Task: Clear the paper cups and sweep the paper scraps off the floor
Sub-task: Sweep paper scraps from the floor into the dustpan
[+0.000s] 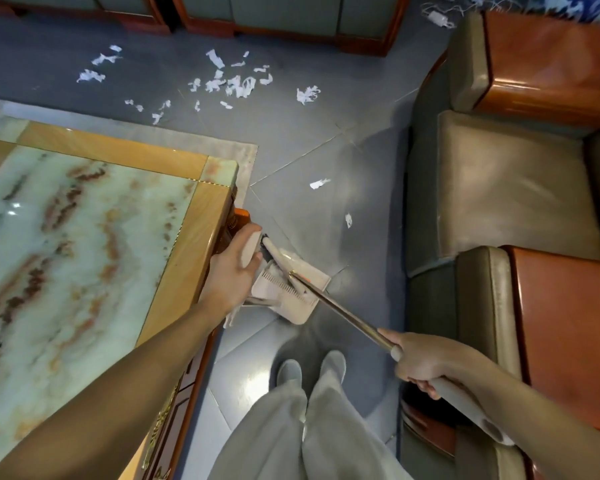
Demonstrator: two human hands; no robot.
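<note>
Head view: gripping dustpan handle [250, 249] with left hand [231, 277], clasping broom pole [340, 311] with right hand [423, 363], centre frame. Sweeping seemingly just starting: paper scraps [234, 85] strewn across upper centre, well apart from dustpan [307, 299]. Next, likely carrying both there, then brushing inward.

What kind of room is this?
Probably a sitting room or reception lounge: a marble-topped coffee table, leather armchairs with wooden arms, and a tiled floor strewn with paper scraps.
</note>
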